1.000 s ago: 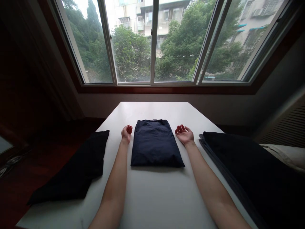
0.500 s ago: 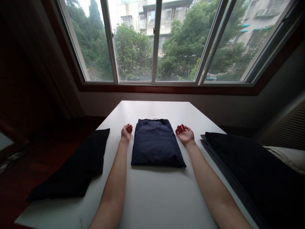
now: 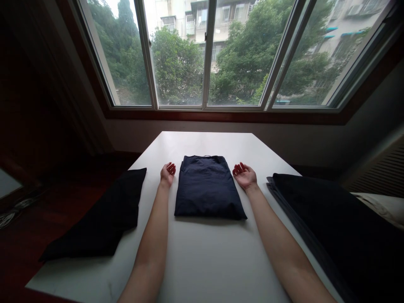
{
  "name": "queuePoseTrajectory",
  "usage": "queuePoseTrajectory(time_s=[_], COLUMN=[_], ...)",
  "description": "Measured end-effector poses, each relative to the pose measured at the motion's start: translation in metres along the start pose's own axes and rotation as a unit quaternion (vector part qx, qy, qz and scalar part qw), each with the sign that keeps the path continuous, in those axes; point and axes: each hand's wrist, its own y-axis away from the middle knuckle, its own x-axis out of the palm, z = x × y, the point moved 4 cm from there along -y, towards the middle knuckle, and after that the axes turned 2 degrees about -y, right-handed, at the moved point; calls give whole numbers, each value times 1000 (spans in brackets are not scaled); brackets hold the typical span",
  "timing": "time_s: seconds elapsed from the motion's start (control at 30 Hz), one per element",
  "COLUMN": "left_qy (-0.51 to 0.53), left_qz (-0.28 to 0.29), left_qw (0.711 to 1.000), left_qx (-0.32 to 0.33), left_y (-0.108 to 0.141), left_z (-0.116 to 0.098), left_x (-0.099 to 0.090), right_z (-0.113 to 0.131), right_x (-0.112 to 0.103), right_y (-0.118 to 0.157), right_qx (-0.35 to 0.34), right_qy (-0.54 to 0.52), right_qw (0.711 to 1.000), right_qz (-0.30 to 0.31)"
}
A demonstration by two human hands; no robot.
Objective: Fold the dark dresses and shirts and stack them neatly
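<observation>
A navy garment, folded into a neat flat block, lies in the middle of the white table. Just left of it rests my left hand, palm turned inward, fingers loosely curled and apart, holding nothing. On the other side my right hand lies palm up with its fingers slightly bent and spread, also holding nothing. Neither hand grips the cloth; a narrow gap shows on the left, and the right fingertips are very near its edge. What kind of garment it is cannot be made out.
Black folded cloth lies along the table's left edge. A larger stack of dark cloth covers the right side. Past the far table edge stand a wall and a window. Cables lie on the floor at the left.
Both hands and the folded garment keep their places. The view has shifted very slightly.
</observation>
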Motion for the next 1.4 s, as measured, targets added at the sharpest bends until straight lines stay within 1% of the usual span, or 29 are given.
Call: queuePoseTrajectory(time_s=[0.73, 1.1, 1.4], left_qy=[-19, -18, -37], left_qz=[10, 5, 2], left_qw=[1000, 1000, 999], left_qx=[9, 8, 15], left_y=[1, 2, 5], left_z=[1, 0, -1], left_x=[-1, -2, 0], right_z=[-4, -6, -6], right_x=[2, 5, 5], right_y=[1, 0, -1], right_qx=[-15, -16, -22], right_qy=[17, 23, 39], right_qw=[1000, 1000, 999], right_qz=[-12, -14, -16])
